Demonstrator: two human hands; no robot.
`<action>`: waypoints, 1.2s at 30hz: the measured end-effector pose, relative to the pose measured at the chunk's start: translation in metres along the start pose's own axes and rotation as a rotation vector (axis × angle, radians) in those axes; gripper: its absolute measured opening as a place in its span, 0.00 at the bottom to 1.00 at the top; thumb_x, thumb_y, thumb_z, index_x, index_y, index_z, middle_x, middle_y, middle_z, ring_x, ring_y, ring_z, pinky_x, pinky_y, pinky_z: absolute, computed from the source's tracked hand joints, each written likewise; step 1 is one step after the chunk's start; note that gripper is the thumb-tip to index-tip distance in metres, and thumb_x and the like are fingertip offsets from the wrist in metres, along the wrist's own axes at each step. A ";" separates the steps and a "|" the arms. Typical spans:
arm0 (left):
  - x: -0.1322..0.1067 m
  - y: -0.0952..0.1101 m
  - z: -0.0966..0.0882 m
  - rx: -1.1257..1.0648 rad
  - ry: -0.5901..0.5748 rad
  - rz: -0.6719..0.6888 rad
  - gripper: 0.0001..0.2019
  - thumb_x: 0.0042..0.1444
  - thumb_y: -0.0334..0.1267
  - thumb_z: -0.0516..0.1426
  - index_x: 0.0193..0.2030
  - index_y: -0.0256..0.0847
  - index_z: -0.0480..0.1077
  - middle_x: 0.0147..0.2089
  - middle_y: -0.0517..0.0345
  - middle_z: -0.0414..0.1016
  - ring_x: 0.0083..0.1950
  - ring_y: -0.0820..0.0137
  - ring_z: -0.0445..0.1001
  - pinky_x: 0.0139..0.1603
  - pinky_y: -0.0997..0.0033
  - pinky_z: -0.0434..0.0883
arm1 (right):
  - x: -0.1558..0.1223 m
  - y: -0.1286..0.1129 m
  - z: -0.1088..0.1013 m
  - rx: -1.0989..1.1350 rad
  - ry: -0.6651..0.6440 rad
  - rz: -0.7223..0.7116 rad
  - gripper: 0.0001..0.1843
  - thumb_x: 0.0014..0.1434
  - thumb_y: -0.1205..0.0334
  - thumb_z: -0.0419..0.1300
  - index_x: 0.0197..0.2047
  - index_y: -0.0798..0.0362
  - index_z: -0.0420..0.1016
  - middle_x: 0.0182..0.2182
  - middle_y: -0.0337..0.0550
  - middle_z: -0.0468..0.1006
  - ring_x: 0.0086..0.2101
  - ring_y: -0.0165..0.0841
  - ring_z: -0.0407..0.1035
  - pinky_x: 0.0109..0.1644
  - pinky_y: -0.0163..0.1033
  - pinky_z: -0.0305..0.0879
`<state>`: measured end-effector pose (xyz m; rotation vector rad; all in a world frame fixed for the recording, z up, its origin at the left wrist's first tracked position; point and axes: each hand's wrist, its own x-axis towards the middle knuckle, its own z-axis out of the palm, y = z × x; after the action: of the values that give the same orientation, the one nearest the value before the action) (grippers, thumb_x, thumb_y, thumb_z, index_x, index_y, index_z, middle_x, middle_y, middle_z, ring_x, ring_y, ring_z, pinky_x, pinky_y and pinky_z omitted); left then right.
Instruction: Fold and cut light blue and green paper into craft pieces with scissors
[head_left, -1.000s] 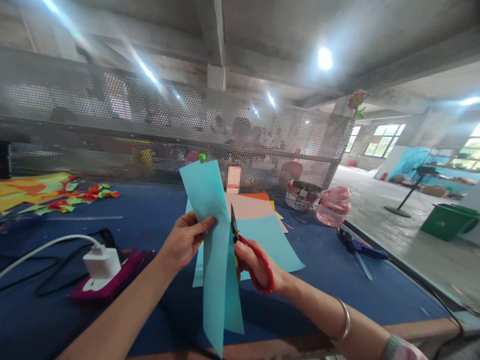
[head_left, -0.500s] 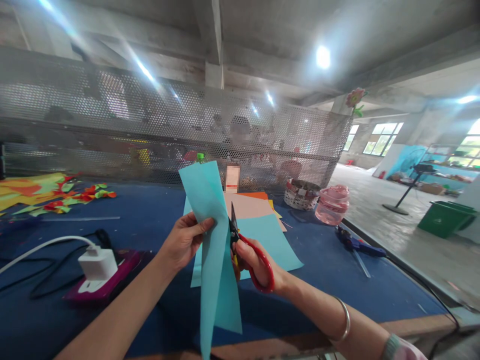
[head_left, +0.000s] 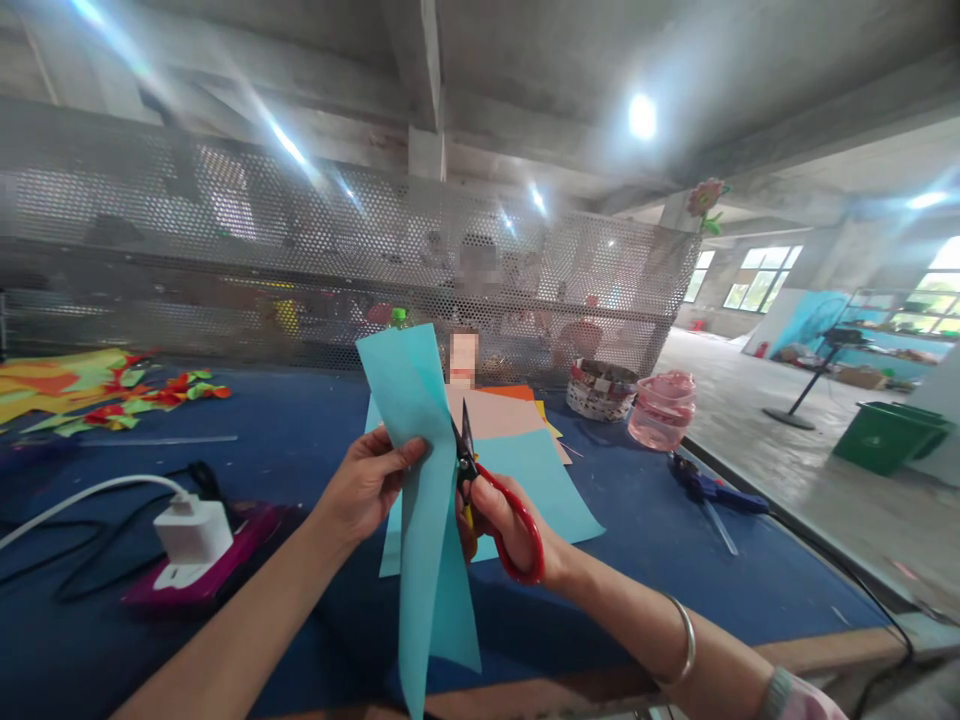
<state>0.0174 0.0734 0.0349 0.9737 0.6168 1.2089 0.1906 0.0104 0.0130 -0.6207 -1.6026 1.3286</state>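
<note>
A tall light-blue paper sheet (head_left: 420, 480) stands upright in front of me, pinched at its left edge by my left hand (head_left: 367, 485). My right hand (head_left: 510, 525) grips red-handled scissors (head_left: 495, 500), whose dark blades point up along the sheet's right edge, partway into a lengthwise cut. The sheet's lower part hangs in two strips over the table's near edge. More coloured paper sheets (head_left: 525, 450), blue, pink and orange, lie flat on the blue table (head_left: 300, 430) just behind my hands.
A white charger on a purple power strip (head_left: 199, 545) with cables lies at left. Coloured paper scraps (head_left: 105, 390) sit far left. A woven basket (head_left: 600, 388), pink jar (head_left: 660, 410) and blue glue gun (head_left: 709, 490) are at right. A perforated metal screen (head_left: 337, 270) backs the table; people sit behind it.
The scissor blades have moved slightly further up the sheet, and the lower strips have shifted a little. Both hands keep their holds.
</note>
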 end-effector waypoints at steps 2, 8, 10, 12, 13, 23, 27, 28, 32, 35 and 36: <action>0.000 0.000 0.000 -0.002 -0.004 0.004 0.13 0.35 0.36 0.71 0.29 0.36 0.78 0.28 0.55 0.81 0.27 0.66 0.78 0.31 0.68 0.77 | 0.001 -0.001 0.001 -0.003 -0.004 0.002 0.27 0.62 0.39 0.49 0.28 0.55 0.65 0.19 0.38 0.67 0.21 0.28 0.64 0.27 0.34 0.61; -0.003 0.003 0.002 -0.004 0.013 0.010 0.13 0.34 0.36 0.72 0.28 0.36 0.78 0.29 0.54 0.82 0.28 0.66 0.78 0.33 0.68 0.76 | 0.003 -0.014 0.006 -0.075 0.091 0.073 0.21 0.56 0.45 0.61 0.28 0.54 0.63 0.19 0.33 0.64 0.20 0.25 0.63 0.26 0.32 0.62; -0.004 0.004 0.004 -0.001 0.021 0.021 0.12 0.33 0.35 0.72 0.27 0.37 0.79 0.28 0.55 0.82 0.27 0.67 0.77 0.32 0.69 0.76 | 0.003 -0.017 0.007 -0.070 0.103 0.096 0.19 0.53 0.49 0.64 0.30 0.54 0.64 0.20 0.31 0.63 0.21 0.24 0.62 0.26 0.31 0.63; -0.005 0.005 0.005 0.008 0.022 0.031 0.12 0.33 0.35 0.72 0.27 0.37 0.79 0.27 0.55 0.81 0.26 0.68 0.77 0.31 0.71 0.75 | 0.003 -0.020 0.008 -0.061 0.094 0.108 0.17 0.53 0.50 0.64 0.32 0.55 0.65 0.21 0.32 0.64 0.21 0.24 0.62 0.26 0.32 0.64; -0.005 0.006 0.006 0.013 0.021 0.039 0.12 0.33 0.35 0.72 0.27 0.37 0.79 0.27 0.55 0.81 0.26 0.68 0.77 0.30 0.71 0.75 | 0.003 -0.021 0.009 -0.065 0.091 0.111 0.16 0.54 0.51 0.63 0.32 0.55 0.65 0.21 0.32 0.64 0.21 0.24 0.63 0.27 0.32 0.65; -0.007 0.019 0.002 0.047 -0.026 0.068 0.12 0.37 0.35 0.70 0.32 0.38 0.79 0.28 0.55 0.82 0.28 0.64 0.78 0.31 0.68 0.75 | 0.004 -0.027 0.014 -0.146 0.099 0.145 0.14 0.54 0.54 0.59 0.28 0.54 0.61 0.19 0.31 0.61 0.19 0.24 0.62 0.23 0.30 0.61; -0.002 0.031 0.005 -0.008 0.033 0.130 0.15 0.36 0.37 0.71 0.33 0.37 0.79 0.30 0.56 0.82 0.27 0.68 0.78 0.29 0.73 0.75 | 0.006 -0.028 0.013 -0.168 0.086 0.158 0.14 0.55 0.54 0.59 0.29 0.54 0.62 0.20 0.32 0.62 0.20 0.24 0.63 0.23 0.30 0.61; 0.000 0.035 0.007 -0.021 0.054 0.145 0.15 0.36 0.37 0.71 0.33 0.36 0.79 0.30 0.56 0.82 0.27 0.68 0.78 0.29 0.73 0.75 | 0.006 -0.028 0.013 -0.174 0.084 0.161 0.14 0.55 0.54 0.59 0.29 0.54 0.62 0.19 0.32 0.62 0.19 0.24 0.63 0.23 0.30 0.61; 0.005 0.046 0.011 0.004 0.116 0.154 0.14 0.36 0.37 0.71 0.31 0.36 0.78 0.28 0.56 0.81 0.25 0.67 0.77 0.28 0.71 0.75 | 0.009 -0.028 0.015 -0.174 0.076 0.170 0.15 0.54 0.52 0.60 0.28 0.54 0.62 0.19 0.31 0.62 0.19 0.24 0.62 0.22 0.30 0.61; 0.008 0.048 0.012 0.038 0.090 0.142 0.14 0.37 0.36 0.70 0.32 0.36 0.77 0.28 0.55 0.81 0.25 0.68 0.78 0.28 0.72 0.75 | 0.012 -0.026 0.015 -0.142 0.088 0.175 0.19 0.54 0.47 0.60 0.27 0.54 0.62 0.17 0.31 0.63 0.18 0.25 0.63 0.22 0.30 0.62; 0.010 0.048 0.012 0.034 0.081 0.137 0.13 0.38 0.36 0.70 0.32 0.35 0.77 0.28 0.55 0.81 0.25 0.68 0.78 0.28 0.73 0.75 | 0.013 -0.025 0.014 -0.132 0.095 0.175 0.21 0.55 0.45 0.60 0.27 0.54 0.62 0.16 0.31 0.64 0.18 0.25 0.64 0.22 0.31 0.61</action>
<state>0.0070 0.0816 0.0837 1.0128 0.6443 1.3683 0.1774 0.0075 0.0412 -0.9093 -1.5960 1.3057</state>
